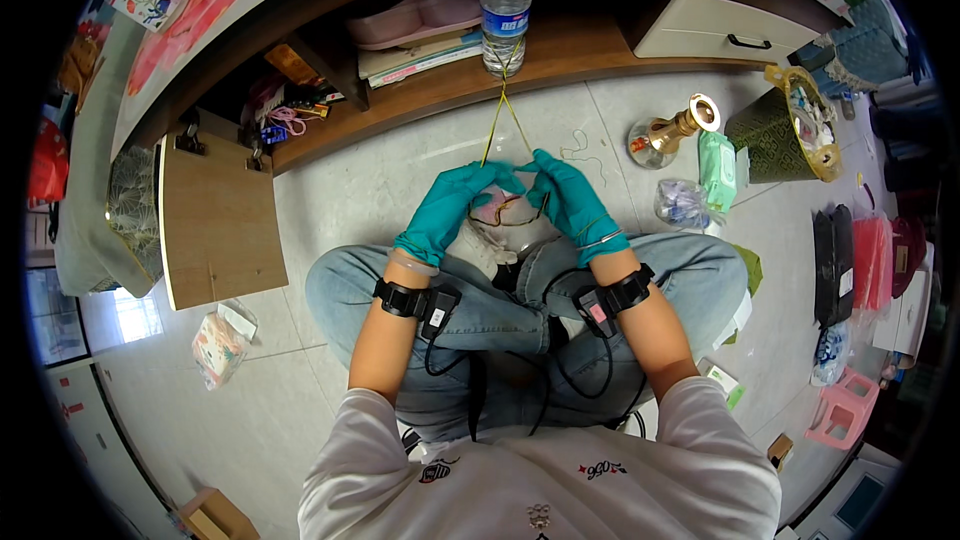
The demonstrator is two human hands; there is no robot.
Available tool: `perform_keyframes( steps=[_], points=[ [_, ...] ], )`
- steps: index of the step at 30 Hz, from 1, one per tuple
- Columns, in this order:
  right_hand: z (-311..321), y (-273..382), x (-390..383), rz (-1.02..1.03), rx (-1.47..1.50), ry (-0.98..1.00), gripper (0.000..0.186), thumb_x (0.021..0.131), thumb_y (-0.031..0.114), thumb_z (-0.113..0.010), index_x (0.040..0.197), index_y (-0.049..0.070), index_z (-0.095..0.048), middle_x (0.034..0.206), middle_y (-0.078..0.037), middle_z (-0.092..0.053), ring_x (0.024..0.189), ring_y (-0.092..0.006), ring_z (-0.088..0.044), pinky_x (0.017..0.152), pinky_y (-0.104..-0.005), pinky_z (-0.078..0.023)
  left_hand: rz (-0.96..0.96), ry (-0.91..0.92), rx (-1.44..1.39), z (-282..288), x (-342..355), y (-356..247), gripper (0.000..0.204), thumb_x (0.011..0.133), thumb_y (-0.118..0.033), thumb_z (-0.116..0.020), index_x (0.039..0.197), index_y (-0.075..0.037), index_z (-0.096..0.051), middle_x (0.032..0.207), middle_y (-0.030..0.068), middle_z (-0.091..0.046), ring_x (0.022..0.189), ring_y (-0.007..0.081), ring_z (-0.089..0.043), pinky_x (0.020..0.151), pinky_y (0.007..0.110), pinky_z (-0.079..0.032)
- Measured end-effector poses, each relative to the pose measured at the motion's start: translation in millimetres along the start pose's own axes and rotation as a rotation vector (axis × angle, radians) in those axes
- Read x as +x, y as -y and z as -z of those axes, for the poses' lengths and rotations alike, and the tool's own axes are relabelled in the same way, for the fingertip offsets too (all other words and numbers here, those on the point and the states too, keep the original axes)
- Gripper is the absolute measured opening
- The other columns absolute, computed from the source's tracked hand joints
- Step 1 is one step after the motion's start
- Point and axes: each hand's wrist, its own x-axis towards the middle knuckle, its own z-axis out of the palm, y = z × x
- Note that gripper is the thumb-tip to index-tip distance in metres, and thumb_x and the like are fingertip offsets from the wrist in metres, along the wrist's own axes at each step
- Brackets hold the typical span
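Note:
A clear water bottle [505, 28] with a blue label stands upright on the low shelf ahead of me. Looped about it is a yellow-green cord [492, 130], which comes down to a small knot and splits into two strands toward my hands. My left hand [455, 202], in a teal glove, pinches the left strand. Opposite it, my gloved right hand [574, 198] has its fingers closed at the end of the right strand. Darker cord [505, 208] hangs in a loose curve between and below both hands, over my shoe. Some fingertips are hidden.
Brown shelving [570, 40] runs across in front, with an open cabinet door [215, 225] at left. A gold-necked glass vessel [655, 140], a green wipes pack [716, 170] and a patterned bin [780, 135] stand to the right. Thin thread [580, 145] lies on the tiles.

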Motion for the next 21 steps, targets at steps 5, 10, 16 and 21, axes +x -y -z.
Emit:
perform_keyframes(
  steps=[5, 10, 16, 21],
  points=[
    [2, -21, 2, -0.054, -0.146, 0.210, 0.024, 0.091, 0.024, -0.054, 0.096, 0.003, -0.061, 0.079, -0.005, -0.061, 0.065, -0.0132, -0.057, 0.059, -0.0235, -0.048, 0.042, 0.023, -0.211, -8, 0, 3, 0.026, 0.093, -0.023, -0.050, 0.096, -0.001, -0.065, 0.099, 0.0084, -0.063, 0.090, 0.0145, -0.059, 0.079, 0.024, -0.043],
    [-3, -7, -4, 0.263, -0.577, 0.180, 0.027, 0.088, 0.027, -0.056, 0.098, 0.002, -0.062, 0.087, -0.007, -0.064, 0.080, -0.0153, -0.060, 0.074, -0.0269, -0.047, -0.111, -0.132, 0.119, 1, 3, 14, 0.022, 0.091, -0.020, -0.054, 0.082, -0.002, -0.062, 0.089, 0.0079, -0.063, 0.079, 0.0171, -0.059, 0.070, 0.029, -0.046],
    [-15, 6, -11, 0.353, -0.340, 0.117, 0.028, 0.089, 0.027, -0.057, 0.100, 0.003, -0.064, 0.093, -0.008, -0.065, 0.090, -0.0142, -0.058, 0.084, -0.0276, -0.044, -0.561, -0.187, 1.312, -15, -3, 7, 0.012, 0.077, -0.011, -0.062, 0.071, -0.004, -0.055, 0.074, 0.0108, -0.055, 0.069, 0.0285, -0.053, 0.063, 0.034, -0.043],
    [-16, -11, -7, 0.288, -0.415, 0.152, 0.024, 0.087, 0.021, -0.059, 0.101, 0.001, -0.063, 0.090, -0.007, -0.064, 0.084, -0.0131, -0.058, 0.077, -0.0238, -0.046, -0.618, -0.162, 1.368, -18, -2, 11, 0.012, 0.074, -0.015, -0.065, 0.073, -0.005, -0.058, 0.073, 0.0103, -0.055, 0.069, 0.0286, -0.053, 0.067, 0.036, -0.044]
  ],
)
